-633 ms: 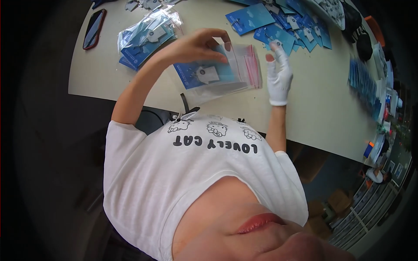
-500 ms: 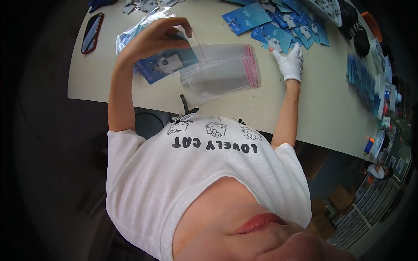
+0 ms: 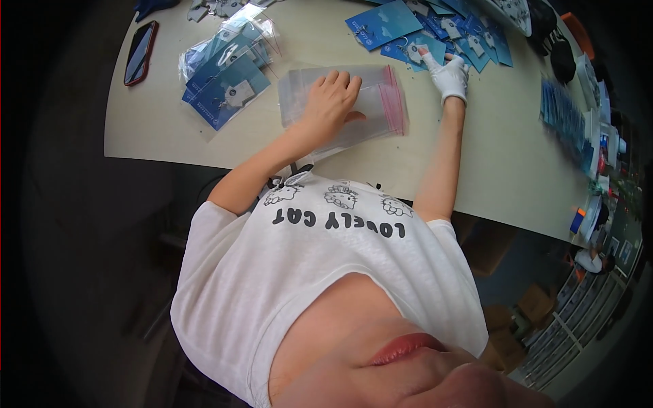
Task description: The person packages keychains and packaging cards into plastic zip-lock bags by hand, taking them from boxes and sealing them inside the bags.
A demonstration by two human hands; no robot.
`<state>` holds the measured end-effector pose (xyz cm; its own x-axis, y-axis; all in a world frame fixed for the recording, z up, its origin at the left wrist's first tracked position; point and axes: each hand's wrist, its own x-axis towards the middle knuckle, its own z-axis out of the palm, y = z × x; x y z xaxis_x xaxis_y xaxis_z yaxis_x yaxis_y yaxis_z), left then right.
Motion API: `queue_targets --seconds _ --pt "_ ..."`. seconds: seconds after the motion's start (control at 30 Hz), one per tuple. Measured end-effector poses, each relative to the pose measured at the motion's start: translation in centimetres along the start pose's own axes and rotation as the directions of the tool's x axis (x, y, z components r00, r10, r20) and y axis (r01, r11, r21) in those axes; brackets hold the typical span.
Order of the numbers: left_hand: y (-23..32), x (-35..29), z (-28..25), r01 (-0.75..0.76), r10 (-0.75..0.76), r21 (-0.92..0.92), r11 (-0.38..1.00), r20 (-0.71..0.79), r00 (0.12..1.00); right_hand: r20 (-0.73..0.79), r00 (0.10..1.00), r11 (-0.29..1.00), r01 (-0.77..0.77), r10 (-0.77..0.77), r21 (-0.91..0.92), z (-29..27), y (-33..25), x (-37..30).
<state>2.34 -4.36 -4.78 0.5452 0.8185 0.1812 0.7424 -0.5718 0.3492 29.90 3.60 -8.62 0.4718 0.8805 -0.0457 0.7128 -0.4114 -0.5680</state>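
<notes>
My bare left hand is over a stack of clear plastic bags with pink seal strips, its fingers loosely bent and thumb apart. It partly covers the bags, and nothing shows in its grasp. Farther right, my right hand wears a white glove that leaves the thumb and a fingertip bare. Its thumb rests on a blue card bearing a white shirt-shaped keychain, with the fingers spread at the card's edge. Other blue cards with keychains overlap around it. Bagged cards lie in a pile to the left.
A phone lies at the table's far left. Loose white keychains are at the back. Bundled blue cards stand near the right edge. Beyond them, another person is visible in the background.
The bagged card in my left hand now lies on the left pile. That hand has moved right to the bags. My right hand has reached farther, and the card under it has shifted left.
</notes>
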Motion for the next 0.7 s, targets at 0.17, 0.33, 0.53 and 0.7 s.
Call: queue_targets --seconds 0.17,0.33,0.53,0.7 --pt "-0.4 0.4 -0.9 -0.070 0.057 -0.247 0.966 -0.057 0.997 -0.025 0.999 0.999 -0.040 0.039 -0.017 -0.8 0.6 0.6" --pt "-2.1 0.2 -0.3 -0.106 -0.003 -0.438 0.892 -0.241 0.970 -0.076 0.996 0.646 0.092 -0.052 0.758 -2.5 2.6 -2.8" --pt "-4.0 0.7 -2.4 0.110 -0.186 -0.683 0.722 -0.038 0.982 -0.267 0.964 0.707 0.194 -0.008 0.680 -3.4 4.3 -7.4" --pt "-5.3 1.4 -3.2 0.228 -0.172 -0.843 0.487 0.163 0.971 -0.160 0.985 0.621 0.166 -0.066 0.766 -3.1 5.4 -10.7"
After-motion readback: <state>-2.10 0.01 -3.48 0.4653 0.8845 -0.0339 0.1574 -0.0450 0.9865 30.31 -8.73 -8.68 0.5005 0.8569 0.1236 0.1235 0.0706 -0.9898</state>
